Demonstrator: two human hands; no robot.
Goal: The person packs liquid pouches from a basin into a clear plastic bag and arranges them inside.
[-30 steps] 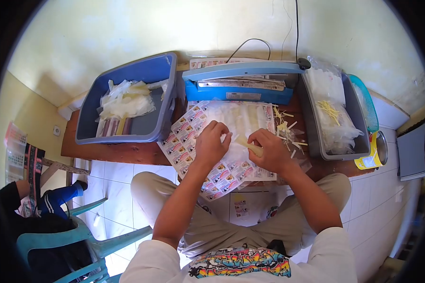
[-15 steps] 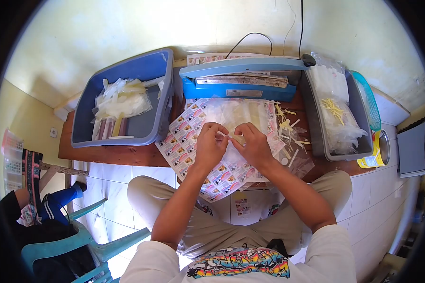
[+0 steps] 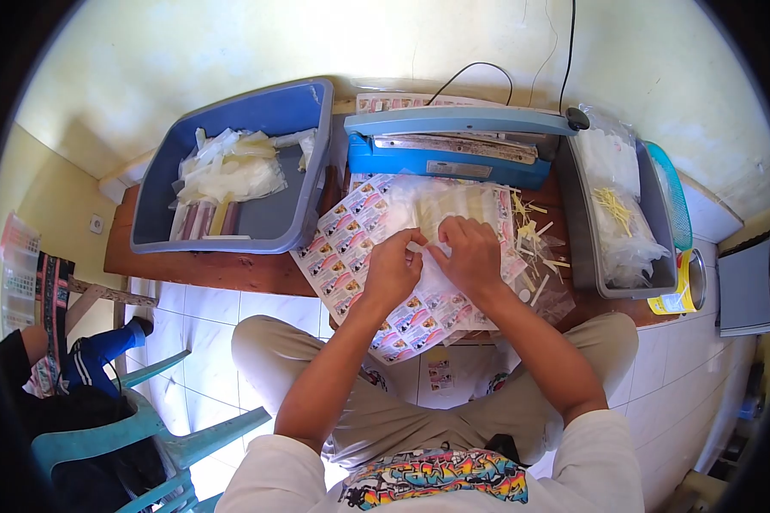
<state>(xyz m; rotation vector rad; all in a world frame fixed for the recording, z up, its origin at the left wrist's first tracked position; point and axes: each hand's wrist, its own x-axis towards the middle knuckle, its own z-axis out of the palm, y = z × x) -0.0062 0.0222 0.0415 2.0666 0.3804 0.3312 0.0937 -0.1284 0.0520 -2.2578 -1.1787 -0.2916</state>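
In the head view my left hand [image 3: 393, 272] and my right hand [image 3: 470, 256] meet over the printed sheets. Thumb and fingers of both are pinched together on a thin, clear plastic bag [image 3: 435, 272], which hangs between them. Just beyond my fingers lie more flat plastic bags [image 3: 462, 202], some with a yellowish tint. Beneath are sheets of printed labels [image 3: 342, 231], spread across the front of the table. The exact edge in my fingertips is too small to make out.
Behind the sheets stands a blue heat sealer [image 3: 453, 158]. A blue tub [image 3: 291, 231] with plastic-wrapped pieces is on the left. To the right are yellow strips [image 3: 539, 244], a grey bin [image 3: 590, 248] of bags and a yellow can [image 3: 680, 286]. A seated person's leg [image 3: 98, 359] shows at left.
The view has turned slightly, so the table items appear shifted. My hands stay close together with fingers pinched; the left has tilted a little and the right fingers are more curled.
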